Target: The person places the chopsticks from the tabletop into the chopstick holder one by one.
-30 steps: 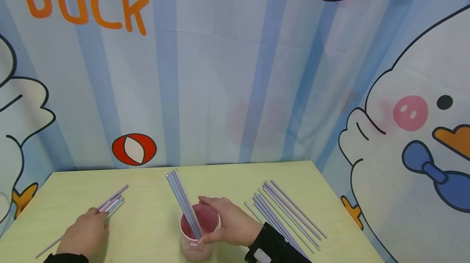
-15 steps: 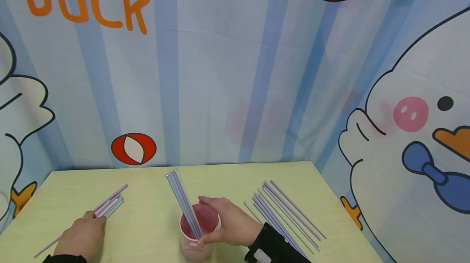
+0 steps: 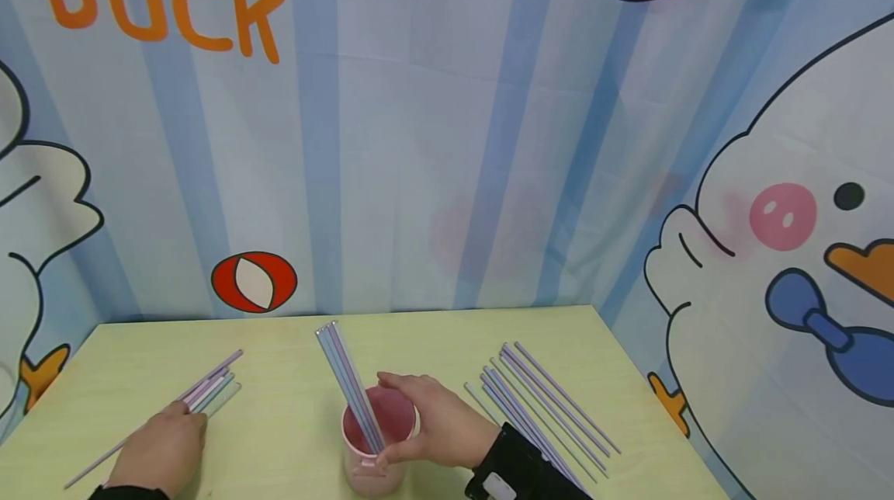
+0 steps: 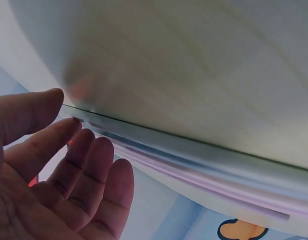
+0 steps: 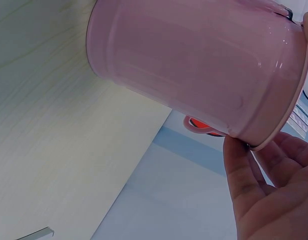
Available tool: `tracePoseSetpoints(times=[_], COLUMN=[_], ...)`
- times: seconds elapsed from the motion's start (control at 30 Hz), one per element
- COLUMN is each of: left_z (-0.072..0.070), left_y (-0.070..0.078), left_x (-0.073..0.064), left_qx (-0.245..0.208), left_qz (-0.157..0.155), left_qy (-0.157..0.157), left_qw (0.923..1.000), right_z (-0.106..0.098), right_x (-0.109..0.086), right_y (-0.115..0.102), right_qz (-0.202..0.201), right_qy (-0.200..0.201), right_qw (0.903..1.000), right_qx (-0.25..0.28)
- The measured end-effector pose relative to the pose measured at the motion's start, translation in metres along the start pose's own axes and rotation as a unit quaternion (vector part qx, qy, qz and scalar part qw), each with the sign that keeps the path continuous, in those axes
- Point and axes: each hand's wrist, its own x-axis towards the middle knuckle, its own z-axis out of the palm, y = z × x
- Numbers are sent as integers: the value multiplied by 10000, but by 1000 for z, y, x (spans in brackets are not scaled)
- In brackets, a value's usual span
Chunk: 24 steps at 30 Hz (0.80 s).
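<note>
A pink cup [image 3: 380, 477] stands upright at the front middle of the table, with a small bundle of straws [image 3: 351, 383] leaning to the left inside it. My right hand [image 3: 440, 422] grips the cup at its rim, thumb on the near side; the right wrist view shows fingertips at the rim of the cup [image 5: 194, 65]. On the left lies a group of lilac and pale straws [image 3: 209, 385]. Over their near part is my left hand [image 3: 162, 446]. In the left wrist view its thumb and forefinger pinch the end of a pale straw [image 4: 194, 152].
More lilac, blue and pale green straws [image 3: 545, 407] lie slanted on the right of the table [image 3: 293, 360], partly under the right sleeve [image 3: 520, 465]. A striped curtain [image 3: 419, 135] with duck drawings hangs behind the table's back edge.
My left hand has shifted slightly, and one pale straw now sticks out to the right, apart from its group. The right hand and the cup have stayed still.
</note>
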Motion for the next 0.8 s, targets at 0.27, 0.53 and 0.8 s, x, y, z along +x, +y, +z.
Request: tracePoseSetpoints(times=[0.27,0.53,0.8], left_z=[-5,-5,-9], left_y=[13,31,53], left_x=[-4,-2,-1], left_qx=[-396,-593,-633], left_qz=[115,36,153], left_qy=[157,-217,-391], left_qw=[9990,9980,9971], right_z=[0,0,0], right_x=[-1,-1,0], right_y=[0,-1,-1], right_qz=[24,7,-11], right_qy=[-7,-33,-5], right_qw=[10000,10000,10000], right_qx=[-66,-40,-45])
